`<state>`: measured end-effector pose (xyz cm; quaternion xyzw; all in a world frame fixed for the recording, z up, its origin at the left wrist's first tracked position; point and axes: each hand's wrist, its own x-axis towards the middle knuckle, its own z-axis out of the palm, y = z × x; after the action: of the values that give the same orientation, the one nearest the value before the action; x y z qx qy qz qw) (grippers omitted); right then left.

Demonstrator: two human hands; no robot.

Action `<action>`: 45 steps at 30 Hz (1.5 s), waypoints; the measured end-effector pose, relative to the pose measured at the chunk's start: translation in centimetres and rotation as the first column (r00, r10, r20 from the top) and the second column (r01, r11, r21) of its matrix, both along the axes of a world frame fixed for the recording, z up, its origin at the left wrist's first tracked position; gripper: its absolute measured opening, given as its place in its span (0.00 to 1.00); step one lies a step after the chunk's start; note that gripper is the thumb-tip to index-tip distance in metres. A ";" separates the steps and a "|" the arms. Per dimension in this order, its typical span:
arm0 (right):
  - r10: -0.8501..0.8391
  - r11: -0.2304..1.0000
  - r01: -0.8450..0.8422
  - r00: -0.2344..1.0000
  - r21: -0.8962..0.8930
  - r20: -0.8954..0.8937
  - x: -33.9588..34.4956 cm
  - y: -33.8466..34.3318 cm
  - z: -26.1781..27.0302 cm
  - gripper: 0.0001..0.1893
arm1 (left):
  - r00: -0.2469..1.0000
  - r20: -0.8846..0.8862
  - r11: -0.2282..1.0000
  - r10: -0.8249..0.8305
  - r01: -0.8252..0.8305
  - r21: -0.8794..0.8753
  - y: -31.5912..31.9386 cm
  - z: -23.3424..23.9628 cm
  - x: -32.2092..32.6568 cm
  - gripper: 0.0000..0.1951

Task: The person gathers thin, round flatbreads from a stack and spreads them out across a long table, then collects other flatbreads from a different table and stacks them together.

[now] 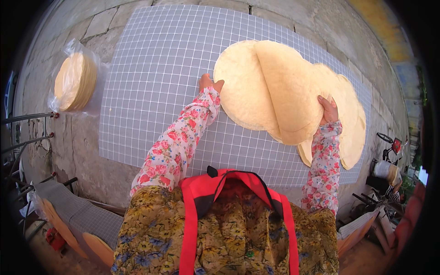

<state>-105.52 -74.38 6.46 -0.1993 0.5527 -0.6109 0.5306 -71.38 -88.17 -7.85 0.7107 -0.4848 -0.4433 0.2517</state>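
Note:
My right hand [329, 110] grips the right edge of a round, pale-yellow rice paper sheet [288, 86], thumb on its upper face. That sheet's straight-looking left edge crosses a stack of similar round sheets [240, 86]. Beside the left rim of this stack is my left hand [210, 83], thumb and forefinger apart, the thumb tip at the rim. More sheets [350, 113] lie overlapping to the right, partly hidden by my right hand and sleeve. All of them rest on a grey mat with a white grid [161, 75].
A clear plastic bag [77, 80] with a stack of round sheets stands left of the mat on cracked concrete [92, 137]. Metal rack bars [31, 117] reach in at the left. Another gridded surface [82, 206] lies at lower left. A person [393, 192] and a bicycle [392, 146] are at far right.

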 end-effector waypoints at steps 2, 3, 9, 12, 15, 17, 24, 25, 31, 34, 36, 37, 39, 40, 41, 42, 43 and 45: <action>-0.018 0.996 0.009 0.995 -0.093 -0.094 -2.8 -1.1 5.2 0.19 | 1.000 -0.010 0.993 -0.017 0.019 0.118 -1.1 0.4 -0.3 0.31; 0.024 0.993 -0.039 0.990 -0.109 -0.138 -3.4 -2.2 8.1 0.19 | 0.991 -0.103 0.970 -0.079 0.100 0.220 -2.2 -1.3 0.3 0.25; 0.013 0.972 -0.139 0.836 -0.190 -0.549 0.0 -5.8 16.7 0.15 | 0.885 -0.351 0.937 -0.305 0.346 0.057 -3.3 -1.5 0.4 0.13; 0.066 0.972 -0.198 0.749 -0.129 -0.659 3.9 -7.6 14.7 0.14 | 0.836 -0.375 0.910 -0.402 0.409 -0.064 -2.4 -1.3 0.2 0.13; 0.141 0.970 -0.227 0.815 -0.087 -0.562 6.9 -9.8 8.3 0.15 | 0.808 -0.571 0.959 -0.145 0.257 0.120 -1.6 -1.0 0.2 0.10; 0.135 0.984 -0.173 0.883 -0.044 -0.449 7.5 -10.8 3.4 0.17 | 0.624 -0.777 0.963 0.091 0.145 0.229 -1.7 -2.2 0.0 0.12; 0.101 0.994 -0.102 0.995 -0.045 -0.021 3.6 -11.3 -1.5 0.19 | 0.710 -0.662 0.911 0.242 0.069 0.407 -2.4 1.0 -2.0 0.17; 0.129 0.988 -0.127 0.991 -0.087 0.017 1.9 -10.9 -0.6 0.20 | 0.747 -0.650 0.946 0.139 0.093 0.309 -2.1 0.6 -1.8 0.16; 0.111 0.968 -0.183 0.924 -0.169 -0.367 -1.7 -16.7 15.0 0.17 | 0.685 -0.728 0.978 -0.005 -0.147 -0.145 -2.9 4.7 1.0 0.14; 0.159 0.919 -0.354 0.735 -0.173 -0.659 0.9 -19.0 20.9 0.15 | 0.737 -0.674 0.963 0.051 -0.215 -0.162 -2.0 5.0 6.9 0.14; 0.176 0.854 -0.493 0.569 -0.162 -0.803 5.6 -19.9 22.2 0.15 | 0.794 -0.594 0.945 0.129 -0.280 -0.169 -1.9 3.3 11.5 0.14; 0.184 0.813 -0.567 0.469 -0.134 -0.864 8.0 -19.7 22.3 0.15 | 0.801 -0.570 0.938 0.183 -0.316 -0.143 -1.4 2.5 13.0 0.14; 0.085 0.775 -0.619 0.303 -0.128 -0.949 16.0 -19.9 16.9 0.13 | 0.815 -0.500 0.914 0.294 -0.392 -0.102 1.9 0.9 18.3 0.15; 0.049 0.735 -0.672 0.181 -0.087 -0.982 19.3 -19.6 14.0 0.10 | 0.821 -0.465 0.906 0.331 -0.415 -0.087 2.9 -0.3 19.8 0.16; -0.092 0.639 -0.767 0.008 -0.065 -0.996 22.0 -18.8 11.8 0.05 | 0.829 -0.443 0.908 0.343 -0.414 -0.071 3.3 -1.4 20.2 0.16; -0.148 0.615 -0.788 -0.118 0.002 -0.982 24.7 -19.4 7.5 0.09 | 0.821 -0.425 0.891 0.381 -0.448 -0.066 3.7 -2.0 21.4 0.17; 0.008 0.584 -0.795 -0.198 0.165 -0.980 27.5 -18.3 4.7 0.06 | 0.810 -0.437 0.889 0.390 -0.455 -0.052 4.2 -2.7 21.3 0.18; 0.255 0.436 -0.806 -0.314 0.399 -0.914 30.8 -16.5 -3.3 0.08 | 0.824 -0.364 0.880 0.434 -0.475 -0.027 4.8 -3.5 20.9 0.20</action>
<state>-74.71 -90.91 3.15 -0.8865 0.4190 -0.0633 0.1860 -50.47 -83.41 -11.32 0.7001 -0.2742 -0.4597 0.4726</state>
